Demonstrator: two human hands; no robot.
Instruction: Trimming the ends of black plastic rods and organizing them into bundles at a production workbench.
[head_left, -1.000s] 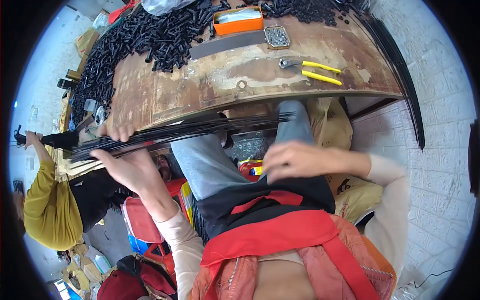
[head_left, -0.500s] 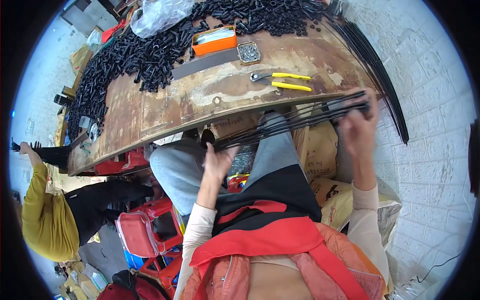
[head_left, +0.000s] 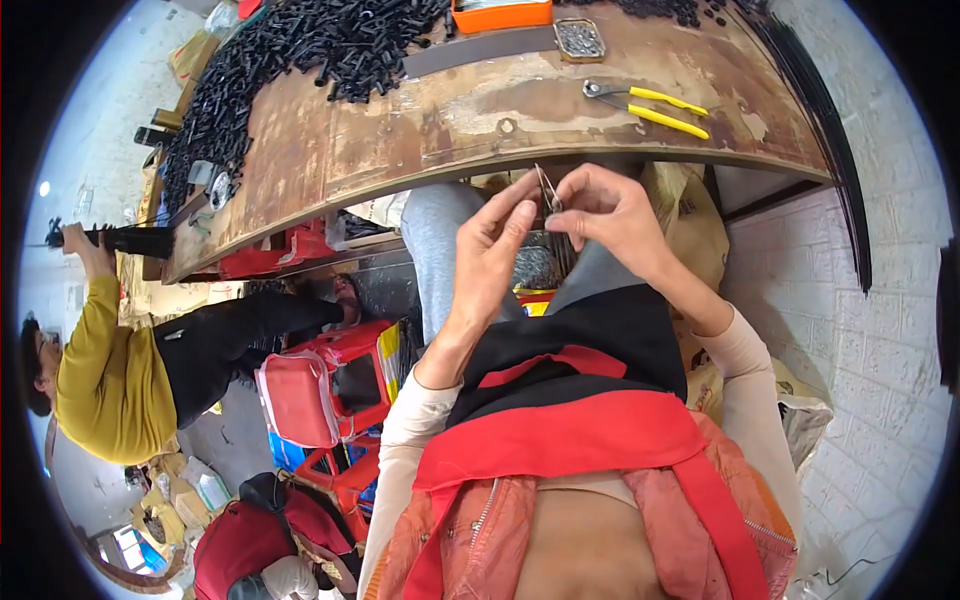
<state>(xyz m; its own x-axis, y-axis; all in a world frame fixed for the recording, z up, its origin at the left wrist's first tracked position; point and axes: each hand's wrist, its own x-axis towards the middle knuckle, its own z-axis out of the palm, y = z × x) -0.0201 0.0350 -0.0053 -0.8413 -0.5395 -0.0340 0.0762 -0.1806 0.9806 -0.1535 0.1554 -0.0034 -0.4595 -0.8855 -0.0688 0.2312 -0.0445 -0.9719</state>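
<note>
Over my lap, just off the table's front edge, both hands meet at a small bunch of thin rods (head_left: 546, 190). My left hand (head_left: 488, 255) is closed on the rods, thumb against fingers. My right hand (head_left: 618, 215) pinches them from the other side between thumb and fingertips. The rods point away from me, so their length is foreshortened, and the fingers partly hide them. Beyond my hands, on the wooden table (head_left: 420, 135), lie pincers (head_left: 650, 108) with yellow handles.
Heaps of short black tubes (head_left: 350, 45) cover the table's far left. A metal dish of small bits (head_left: 580, 40), an orange box (head_left: 500, 16) and a grey strip (head_left: 480, 50) lie farther back. Long black rods (head_left: 840, 160) overhang the right edge. Left is a co-worker (head_left: 115, 370).
The rods swung from lying crosswise between my spread hands to pointing away from me. My hands came together at the middle. The view shifted, and the table now sits higher.
</note>
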